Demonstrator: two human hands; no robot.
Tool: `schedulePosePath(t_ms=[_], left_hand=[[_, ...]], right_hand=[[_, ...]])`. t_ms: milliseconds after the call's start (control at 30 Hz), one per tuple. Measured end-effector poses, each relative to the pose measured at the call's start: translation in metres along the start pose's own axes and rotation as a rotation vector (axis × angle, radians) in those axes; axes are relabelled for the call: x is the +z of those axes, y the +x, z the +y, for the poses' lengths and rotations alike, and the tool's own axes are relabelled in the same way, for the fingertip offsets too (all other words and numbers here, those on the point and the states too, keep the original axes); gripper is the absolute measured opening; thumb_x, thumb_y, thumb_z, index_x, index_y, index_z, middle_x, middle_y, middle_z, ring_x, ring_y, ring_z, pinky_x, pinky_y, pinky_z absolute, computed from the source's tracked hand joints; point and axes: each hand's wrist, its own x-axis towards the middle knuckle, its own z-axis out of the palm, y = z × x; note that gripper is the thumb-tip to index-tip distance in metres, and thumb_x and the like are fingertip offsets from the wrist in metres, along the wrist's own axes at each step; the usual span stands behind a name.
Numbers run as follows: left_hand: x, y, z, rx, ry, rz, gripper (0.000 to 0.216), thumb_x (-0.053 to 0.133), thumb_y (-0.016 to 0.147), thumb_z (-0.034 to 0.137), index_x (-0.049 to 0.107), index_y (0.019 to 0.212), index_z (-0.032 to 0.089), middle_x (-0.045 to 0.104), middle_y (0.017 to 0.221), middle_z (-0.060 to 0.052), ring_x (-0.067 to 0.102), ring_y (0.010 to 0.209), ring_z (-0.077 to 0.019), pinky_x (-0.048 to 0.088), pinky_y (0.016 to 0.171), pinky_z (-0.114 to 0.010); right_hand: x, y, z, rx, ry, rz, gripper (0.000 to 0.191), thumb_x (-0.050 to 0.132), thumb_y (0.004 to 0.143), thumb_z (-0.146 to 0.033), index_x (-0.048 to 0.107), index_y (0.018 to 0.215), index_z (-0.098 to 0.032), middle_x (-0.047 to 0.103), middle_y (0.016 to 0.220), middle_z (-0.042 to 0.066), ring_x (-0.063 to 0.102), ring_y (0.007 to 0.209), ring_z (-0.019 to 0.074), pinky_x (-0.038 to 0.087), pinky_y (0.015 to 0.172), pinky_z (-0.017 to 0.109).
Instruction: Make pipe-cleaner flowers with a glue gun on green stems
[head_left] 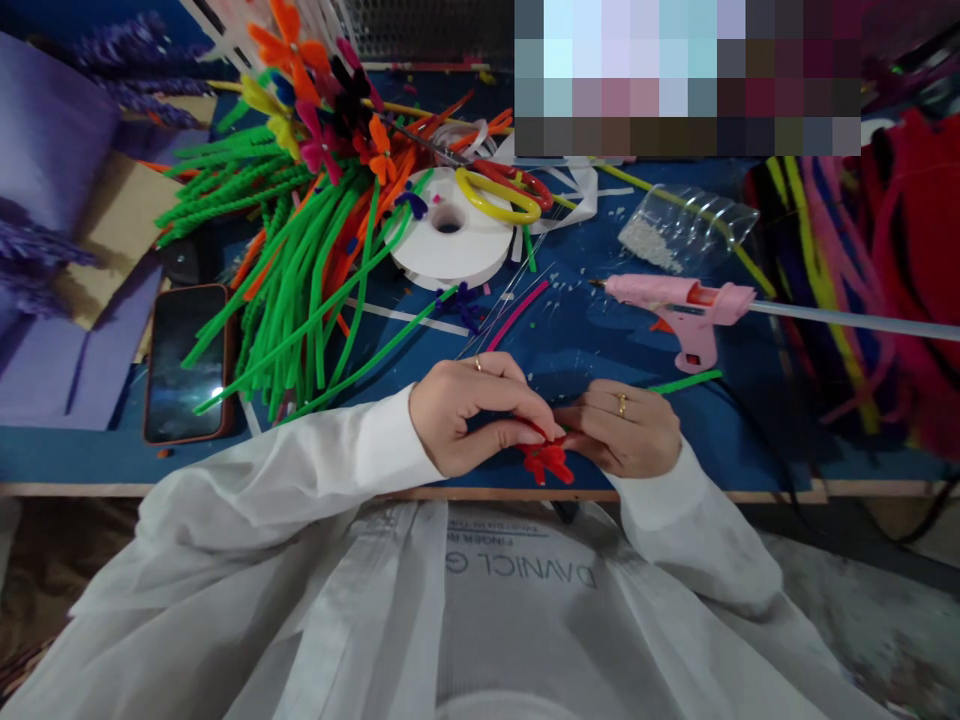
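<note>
My left hand [469, 412] and my right hand [628, 428] meet at the near edge of the blue table [750, 440]. Both are closed in a pinch on a small red pipe-cleaner flower [547, 460] held between them. A green pipe-cleaner stem [684, 381] runs out to the right from behind my right hand. Each hand wears a ring. White sleeves cover both forearms.
A pink glue gun [686, 305] lies just beyond my right hand. Further back are a white tape roll [448, 240], yellow and red scissors [506, 192] and a bag of beads [679, 228]. Green stems with finished flowers [300, 250] fan out left, beside a phone [185, 362]. Pipe cleaners [885, 270] pile up right.
</note>
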Motion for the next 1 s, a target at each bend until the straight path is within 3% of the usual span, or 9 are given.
schedulePosePath(t_ms=[233,1000], left_hand=[[0.006,-0.002,0.001,-0.041,-0.001,0.088,0.007,0.061,0.082,0.014,0.066,0.086,0.015,0.074,0.082,-0.005,0.061,0.072,-0.0126,0.049,0.072,-0.026],[0.012,-0.005,0.004,-0.165,0.036,0.154,0.01,0.059,0.084,0.022,0.065,0.083,0.014,0.073,0.077,-0.006,0.062,0.071,-0.0136,0.05,0.071,-0.027]], right_hand=[[0.002,0.001,0.002,0.005,-0.012,0.009,0.034,0.041,0.096,-0.033,0.062,0.076,-0.015,0.061,0.057,0.003,0.05,0.05,0.01,0.042,0.051,0.023],[0.003,-0.003,0.004,0.052,0.017,-0.011,0.038,0.04,0.096,-0.035,0.063,0.075,-0.014,0.06,0.056,0.003,0.049,0.05,0.0106,0.042,0.05,0.023]])
